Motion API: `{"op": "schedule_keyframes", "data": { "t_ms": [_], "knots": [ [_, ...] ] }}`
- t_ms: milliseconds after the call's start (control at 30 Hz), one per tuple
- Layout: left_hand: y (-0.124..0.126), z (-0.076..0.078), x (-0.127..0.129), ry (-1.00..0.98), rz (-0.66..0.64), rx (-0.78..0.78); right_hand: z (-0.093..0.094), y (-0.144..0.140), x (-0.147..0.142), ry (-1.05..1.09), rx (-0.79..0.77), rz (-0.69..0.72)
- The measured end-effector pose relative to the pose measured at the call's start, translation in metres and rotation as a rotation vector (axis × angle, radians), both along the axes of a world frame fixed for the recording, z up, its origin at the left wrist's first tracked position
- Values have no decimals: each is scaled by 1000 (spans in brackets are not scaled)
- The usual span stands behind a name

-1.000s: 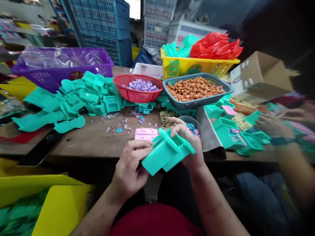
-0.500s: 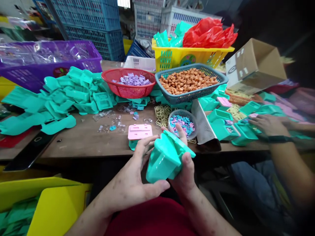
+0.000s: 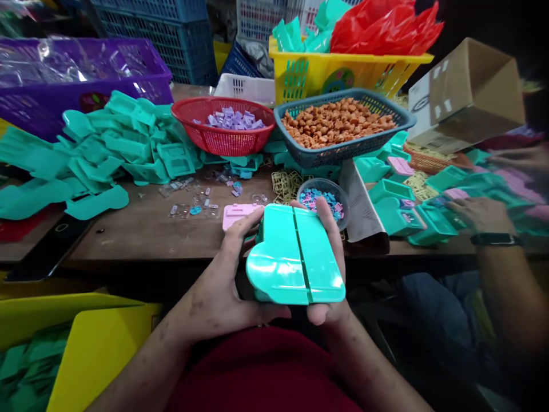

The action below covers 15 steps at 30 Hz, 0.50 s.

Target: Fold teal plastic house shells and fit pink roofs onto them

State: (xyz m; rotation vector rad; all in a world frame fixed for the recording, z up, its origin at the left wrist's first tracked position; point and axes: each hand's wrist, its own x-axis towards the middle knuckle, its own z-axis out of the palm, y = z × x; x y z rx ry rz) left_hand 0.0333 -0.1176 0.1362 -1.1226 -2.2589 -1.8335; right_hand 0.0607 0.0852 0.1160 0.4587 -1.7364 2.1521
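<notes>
Between my two hands is a glossy turquoise plastic shell [image 3: 278, 263], made of two parts with a narrow dark gap running down between them. My left hand [image 3: 223, 286] grips its rounded left side, the thumb under the near edge. My right hand [image 3: 337, 286] wraps the straight right side, fingers along the far edge and thumb at the near corner. Just beyond the shell, a pink plastic panel [image 3: 240, 213] lies on the table, partly covered by my left fingers. A round tub of small blue and pink pieces [image 3: 321, 197] stands behind my right fingers.
Turquoise shells [image 3: 124, 143] are heaped at left. A red basket [image 3: 223, 140] holds lilac pieces, and a grey-blue basket [image 3: 343, 151] holds brown pieces. A black phone-like slab [image 3: 47, 252] overhangs the table edge. At right, another person's hand [image 3: 484, 217] is among turquoise parts.
The two shell parts, tilted apart before, now lie side by side with only a narrow gap. The shell has turned its flat face up, and my hands have spread to its sides.
</notes>
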Motion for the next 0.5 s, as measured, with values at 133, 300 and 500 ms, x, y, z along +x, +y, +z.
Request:
{"op": "schedule_keyframes", "data": {
  "t_ms": [133,300,500],
  "knots": [
    [-2,-11,-5,25,0,11,11,-4,1,-17,70,-14],
    [-6,-20,-8,5,-34,57,15,-5,0,-13,204,-39],
    [-7,-32,-16,-75,-82,170,15,-7,6,3,308,-56]
  ]
}}
